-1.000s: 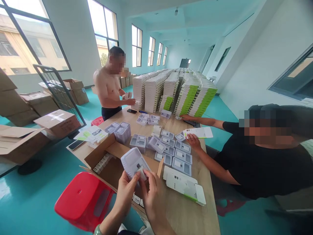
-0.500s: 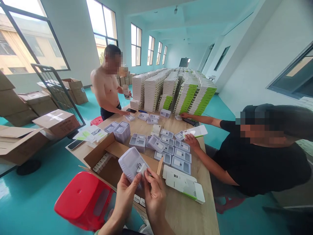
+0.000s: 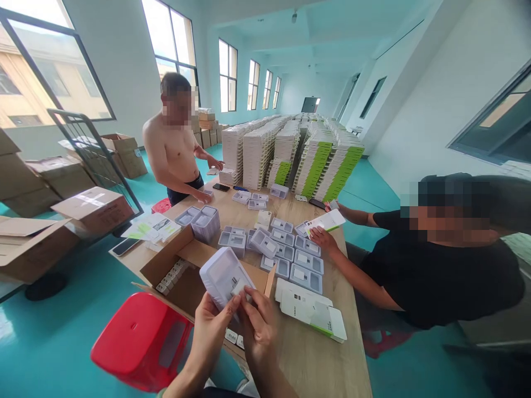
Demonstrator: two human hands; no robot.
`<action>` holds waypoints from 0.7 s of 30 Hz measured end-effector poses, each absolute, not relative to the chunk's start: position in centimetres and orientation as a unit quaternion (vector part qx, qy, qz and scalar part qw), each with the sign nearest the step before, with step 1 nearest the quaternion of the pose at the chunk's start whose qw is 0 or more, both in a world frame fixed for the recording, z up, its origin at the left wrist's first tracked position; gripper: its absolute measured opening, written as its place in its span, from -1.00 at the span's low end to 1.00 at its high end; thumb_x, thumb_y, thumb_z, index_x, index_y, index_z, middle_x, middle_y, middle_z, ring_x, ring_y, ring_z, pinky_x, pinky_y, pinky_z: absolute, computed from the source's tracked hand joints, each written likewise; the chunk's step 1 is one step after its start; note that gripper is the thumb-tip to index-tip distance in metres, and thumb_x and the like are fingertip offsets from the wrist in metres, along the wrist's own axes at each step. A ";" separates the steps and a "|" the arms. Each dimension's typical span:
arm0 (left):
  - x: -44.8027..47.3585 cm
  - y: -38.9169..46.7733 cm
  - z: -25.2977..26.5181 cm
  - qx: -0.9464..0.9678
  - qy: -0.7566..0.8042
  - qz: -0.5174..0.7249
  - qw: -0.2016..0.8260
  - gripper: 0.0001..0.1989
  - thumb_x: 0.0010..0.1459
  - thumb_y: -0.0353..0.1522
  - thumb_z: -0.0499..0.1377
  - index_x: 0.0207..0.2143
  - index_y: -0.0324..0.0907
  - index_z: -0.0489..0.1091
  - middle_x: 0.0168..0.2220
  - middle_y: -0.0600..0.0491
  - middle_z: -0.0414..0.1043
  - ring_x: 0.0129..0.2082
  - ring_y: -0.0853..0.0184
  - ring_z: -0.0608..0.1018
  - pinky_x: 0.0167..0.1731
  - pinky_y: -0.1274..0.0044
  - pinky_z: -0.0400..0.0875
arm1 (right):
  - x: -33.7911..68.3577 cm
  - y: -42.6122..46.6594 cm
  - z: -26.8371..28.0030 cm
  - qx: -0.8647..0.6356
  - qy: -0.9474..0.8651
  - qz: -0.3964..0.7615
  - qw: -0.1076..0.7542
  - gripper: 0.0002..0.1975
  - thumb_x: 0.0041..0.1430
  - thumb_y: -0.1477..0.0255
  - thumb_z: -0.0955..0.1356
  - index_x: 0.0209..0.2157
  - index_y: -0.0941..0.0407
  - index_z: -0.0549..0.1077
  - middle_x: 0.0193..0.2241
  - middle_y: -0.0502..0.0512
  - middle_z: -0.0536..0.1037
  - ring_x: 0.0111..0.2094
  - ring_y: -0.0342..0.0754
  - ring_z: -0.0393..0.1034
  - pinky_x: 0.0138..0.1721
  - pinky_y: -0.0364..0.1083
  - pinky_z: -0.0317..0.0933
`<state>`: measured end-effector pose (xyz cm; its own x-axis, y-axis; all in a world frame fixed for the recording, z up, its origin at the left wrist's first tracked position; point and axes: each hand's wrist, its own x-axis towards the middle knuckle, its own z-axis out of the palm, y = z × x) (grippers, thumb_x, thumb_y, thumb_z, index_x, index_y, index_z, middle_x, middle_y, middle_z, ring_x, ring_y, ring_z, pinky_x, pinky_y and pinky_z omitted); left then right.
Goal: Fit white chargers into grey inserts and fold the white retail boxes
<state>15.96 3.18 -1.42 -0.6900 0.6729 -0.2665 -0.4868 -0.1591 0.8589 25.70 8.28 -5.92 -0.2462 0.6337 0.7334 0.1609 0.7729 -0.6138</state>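
Observation:
My left hand (image 3: pixel 214 320) grips a white plastic tray (image 3: pixel 222 276) by its lower edge, thumb on the front. The tray is tilted up above an open cardboard box (image 3: pixel 191 276). My right hand (image 3: pixel 258 318) has its fingers closed on a small white plug charger (image 3: pixel 239 287) with metal prongs, which sits at the tray's lower compartment; whether it is fully seated I cannot tell. Inside the box, several white chargers (image 3: pixel 170 278) stand in a row along the left side. To the right, several trays holding white chargers (image 3: pixel 306 278) lie on the table.
Flattened white-and-green cartons (image 3: pixel 311 312) lie on the wooden table (image 3: pixel 307 365). Stacked trays (image 3: pixel 205 222) and a phone (image 3: pixel 125 247) are at the left. Tall carton stacks (image 3: pixel 257 160) rise behind. A red stool (image 3: pixel 133 337) stands left. Two co-workers handle packaging across and to the right.
My hands stay on the tray and charger, nearly unmoved. The right co-worker's far hand has drawn back, lifting a small item. The left co-worker's raised hand has lowered to the table beside the carton stacks.

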 end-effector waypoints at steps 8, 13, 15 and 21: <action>14.4 2.8 -1.6 0.060 0.521 0.713 0.466 -0.32 -0.29 -0.14 0.57 -0.13 -0.23 0.47 -0.30 -0.08 0.69 -0.45 0.23 0.66 -0.47 0.48 0.56 | 25.7 7.8 -5.9 -0.424 -0.606 0.478 0.473 -0.48 0.29 0.08 0.37 0.19 0.01 0.44 0.16 0.22 0.50 0.22 0.17 0.35 0.13 0.11 0.33; 13.8 1.9 -1.9 0.103 0.532 0.708 0.453 -0.39 -0.25 -0.20 0.57 -0.15 -0.22 0.50 -0.31 -0.04 0.70 -0.37 0.22 0.68 -0.37 0.50 0.57 | 25.4 8.3 -3.3 -0.356 -0.529 0.693 0.336 -0.49 0.14 -0.06 0.43 -0.15 0.10 0.55 -0.26 0.16 0.68 -0.24 0.11 0.57 -0.23 -0.02 0.44; 13.6 1.8 -2.1 0.112 0.535 0.714 0.436 -0.41 -0.24 -0.22 0.57 -0.15 -0.21 0.51 -0.30 -0.03 0.70 -0.32 0.22 0.68 -0.30 0.50 0.57 | 25.2 8.9 -3.0 -0.353 -0.510 0.720 0.311 -0.52 0.05 -0.06 0.48 -0.29 0.10 0.55 -0.39 0.09 0.66 -0.36 0.06 0.54 -0.30 -0.04 0.43; 12.8 2.4 -2.7 0.084 0.555 0.718 0.412 -0.36 -0.22 -0.14 0.55 -0.10 -0.20 0.48 -0.26 -0.06 0.70 -0.26 0.10 0.69 -0.21 0.38 0.56 | 23.5 11.5 -4.9 -0.314 -0.471 0.771 0.290 -0.43 -0.16 0.00 0.59 -0.21 0.09 0.56 -0.31 0.09 0.70 -0.30 0.07 0.58 -0.27 -0.02 0.45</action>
<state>12.77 2.35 -2.74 -0.6462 0.6851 -0.3362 -0.4982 -0.0450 0.8659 23.54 11.49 -4.92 -0.6341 0.7438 -0.2115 -0.1508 -0.3873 -0.9096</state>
